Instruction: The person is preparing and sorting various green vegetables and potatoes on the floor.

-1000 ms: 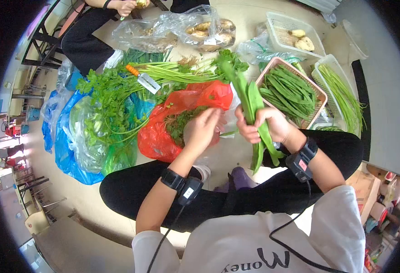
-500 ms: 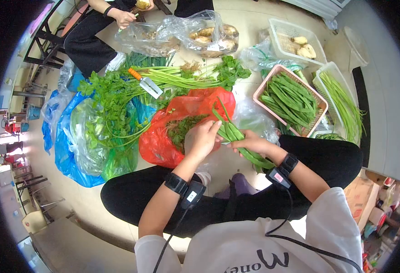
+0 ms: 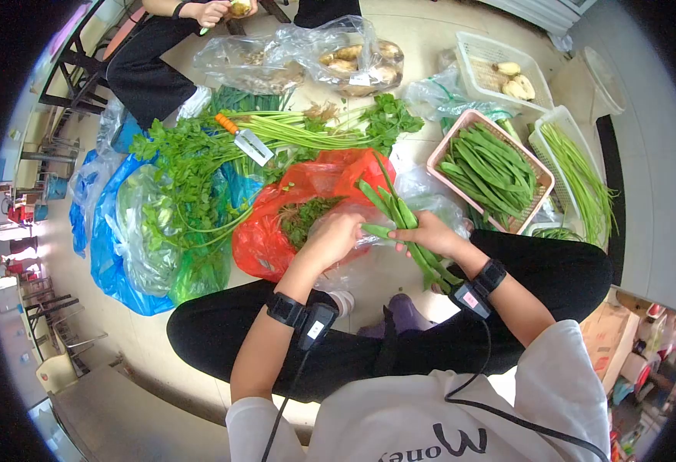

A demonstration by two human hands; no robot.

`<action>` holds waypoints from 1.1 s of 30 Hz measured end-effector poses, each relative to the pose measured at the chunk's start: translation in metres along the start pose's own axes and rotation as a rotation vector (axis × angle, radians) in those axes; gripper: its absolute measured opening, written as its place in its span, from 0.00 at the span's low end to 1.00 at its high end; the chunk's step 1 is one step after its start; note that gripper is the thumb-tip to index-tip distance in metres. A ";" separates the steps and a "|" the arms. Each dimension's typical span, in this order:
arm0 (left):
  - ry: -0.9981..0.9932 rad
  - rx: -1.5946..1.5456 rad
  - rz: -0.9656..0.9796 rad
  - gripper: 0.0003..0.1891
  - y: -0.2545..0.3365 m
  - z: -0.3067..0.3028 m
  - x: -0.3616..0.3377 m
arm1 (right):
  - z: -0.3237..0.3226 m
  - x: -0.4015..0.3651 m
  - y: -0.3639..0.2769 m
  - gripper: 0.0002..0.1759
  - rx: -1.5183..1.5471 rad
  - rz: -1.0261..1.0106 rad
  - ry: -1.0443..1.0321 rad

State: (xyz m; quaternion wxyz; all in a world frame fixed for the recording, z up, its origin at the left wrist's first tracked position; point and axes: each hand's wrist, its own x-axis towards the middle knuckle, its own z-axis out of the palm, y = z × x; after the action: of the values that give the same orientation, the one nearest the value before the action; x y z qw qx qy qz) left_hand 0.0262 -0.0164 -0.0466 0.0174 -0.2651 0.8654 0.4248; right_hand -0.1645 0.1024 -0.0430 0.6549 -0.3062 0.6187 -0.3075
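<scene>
My right hand [image 3: 432,234] is closed around a bunch of long flat green beans [image 3: 401,212], which point up and away between my hands. My left hand [image 3: 339,237] is close by on the left, its fingers pinched at the end of one bean that sticks out sideways from the bunch. What lies inside the left fingertips is partly hidden. Just beyond my left hand, an open red plastic bag [image 3: 265,245] holds leafy greens [image 3: 304,219]. To the right of my hands stands a pink basket [image 3: 435,163] heaped with more flat green beans [image 3: 489,169].
Celery [image 3: 299,131] lies across the floor, with an orange-handled peeler [image 3: 252,146] on top. Blue bags [image 3: 109,258] sit left. White baskets [image 3: 507,48] stand at the right. At the back, another person's hand [image 3: 213,13] holds a peeled root near clear bags [image 3: 357,65].
My left hand has shifted slightly down and left. The bean bunch in my right hand has swung more upright, and one bean now sticks out toward my left fingers.
</scene>
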 end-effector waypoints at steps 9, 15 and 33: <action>0.128 0.311 0.015 0.07 0.024 -0.005 -0.007 | 0.008 -0.005 0.001 0.17 0.103 -0.045 -0.075; 0.184 0.177 0.182 0.07 0.010 -0.006 -0.001 | 0.007 -0.007 -0.004 0.15 0.143 -0.007 0.009; 0.423 0.524 -0.310 0.10 0.013 -0.002 0.006 | 0.026 -0.022 -0.006 0.11 -0.410 -0.501 0.260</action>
State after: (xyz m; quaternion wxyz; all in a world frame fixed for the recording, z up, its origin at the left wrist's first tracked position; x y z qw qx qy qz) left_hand 0.0155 -0.0142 -0.0372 -0.0303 -0.4617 0.8788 0.1172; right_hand -0.1396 0.1167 -0.0237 0.3997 -0.5319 0.6516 -0.3644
